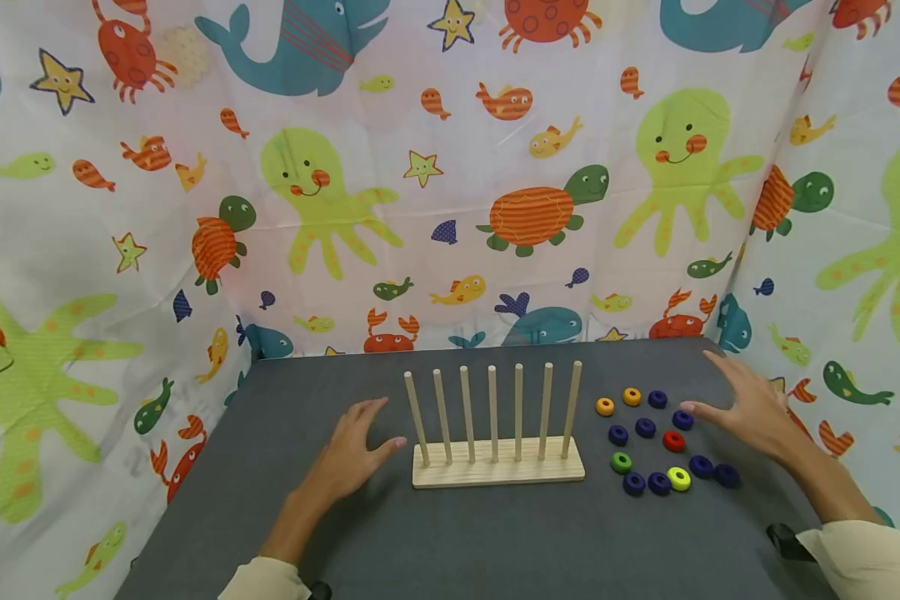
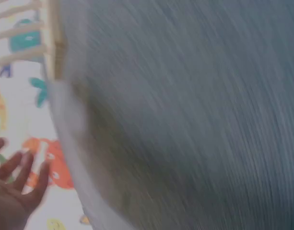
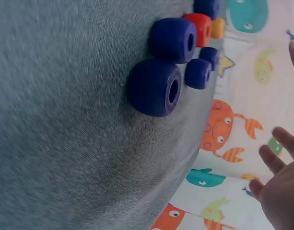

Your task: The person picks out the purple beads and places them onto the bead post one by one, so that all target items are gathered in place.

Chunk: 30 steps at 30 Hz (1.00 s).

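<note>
A pale wooden peg rack [image 1: 498,473] with several upright bare pegs stands mid-table. My left hand [image 1: 351,454] hovers just left of it, thumb and fingers spread, holding nothing; the left wrist view shows the same hand [image 2: 17,187] with the rack's end [image 2: 54,48] above it. My right hand [image 1: 750,410], fingers spread and holding nothing, is at the right of a group of loose beads. In that group are several dark blue beads [image 1: 633,483], a red bead [image 1: 673,441], a green bead [image 1: 621,462], a yellow bead [image 1: 678,478] and two orange beads [image 1: 632,397]. A blue bead [image 3: 154,87] looms large in the right wrist view.
The dark grey table [image 1: 495,542] ends at the back and sides against a hanging curtain [image 1: 450,167] printed with sea animals. A black strap piece [image 1: 787,542] shows at the right sleeve [image 1: 870,554].
</note>
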Each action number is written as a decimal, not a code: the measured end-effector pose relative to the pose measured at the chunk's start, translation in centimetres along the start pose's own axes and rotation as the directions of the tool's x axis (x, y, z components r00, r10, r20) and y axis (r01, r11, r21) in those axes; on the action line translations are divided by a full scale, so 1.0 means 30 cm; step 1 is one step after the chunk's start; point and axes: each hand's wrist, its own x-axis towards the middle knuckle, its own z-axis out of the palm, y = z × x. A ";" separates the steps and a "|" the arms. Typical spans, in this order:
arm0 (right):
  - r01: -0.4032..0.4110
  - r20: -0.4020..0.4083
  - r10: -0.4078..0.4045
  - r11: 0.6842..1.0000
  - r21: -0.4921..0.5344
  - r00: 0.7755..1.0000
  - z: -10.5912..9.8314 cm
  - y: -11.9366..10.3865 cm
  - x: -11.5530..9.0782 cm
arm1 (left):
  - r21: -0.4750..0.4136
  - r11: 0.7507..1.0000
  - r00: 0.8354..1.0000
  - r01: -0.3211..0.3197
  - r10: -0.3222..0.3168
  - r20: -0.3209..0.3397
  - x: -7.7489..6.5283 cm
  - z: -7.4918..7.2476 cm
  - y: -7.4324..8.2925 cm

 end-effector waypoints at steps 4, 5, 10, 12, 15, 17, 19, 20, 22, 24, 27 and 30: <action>-0.044 0.057 0.040 0.997 0.065 0.998 -0.019 0.009 -0.048 | -0.157 0.987 0.999 0.044 -0.045 0.001 -0.025 0.019 0.042; -0.056 0.072 0.050 0.995 0.080 0.996 -0.023 0.012 -0.062 | -0.191 0.980 0.999 0.054 -0.054 0.003 -0.031 0.025 0.052; -0.084 0.108 0.068 0.985 0.153 0.992 -0.034 0.029 -0.125 | -0.268 0.962 0.999 0.050 -0.050 0.007 -0.053 0.059 0.076; -0.096 0.127 0.075 0.981 0.166 0.989 -0.034 0.038 -0.147 | -0.296 0.954 0.999 0.045 -0.045 0.008 -0.059 0.074 0.079; -0.105 0.157 0.080 0.981 0.164 0.984 -0.031 0.049 -0.172 | -0.344 0.938 0.999 0.047 -0.047 0.009 -0.066 0.091 0.085; -0.115 0.179 0.085 0.980 0.161 0.980 -0.028 0.056 -0.183 | -0.372 0.927 0.998 0.056 -0.055 0.014 -0.071 0.103 0.087; -0.125 0.201 0.091 0.978 0.165 0.975 -0.024 0.062 -0.191 | -0.397 0.915 0.997 0.074 -0.069 0.027 -0.077 0.114 0.091; -0.132 0.213 0.096 0.977 0.166 0.972 -0.022 0.066 -0.195 | -0.402 0.912 0.997 0.080 -0.072 0.034 -0.079 0.119 0.092; -0.147 0.235 0.106 0.975 0.165 0.966 -0.017 0.073 -0.201 | -0.415 0.906 0.996 0.088 -0.076 0.046 -0.083 0.129 0.094; -0.156 0.254 0.110 0.973 0.170 0.961 -0.012 0.078 -0.207 | -0.432 0.898 0.996 0.087 -0.073 0.050 -0.084 0.136 0.096; -0.170 0.266 0.117 0.968 0.184 0.957 -0.002 0.085 -0.215 | -0.448 0.891 0.997 0.077 -0.064 0.046 -0.084 0.145 0.096; -0.182 0.282 0.119 0.961 0.207 0.952 0.002 0.091 -0.220 | -0.458 0.886 0.997 0.072 -0.062 0.037 -0.081 0.149 0.097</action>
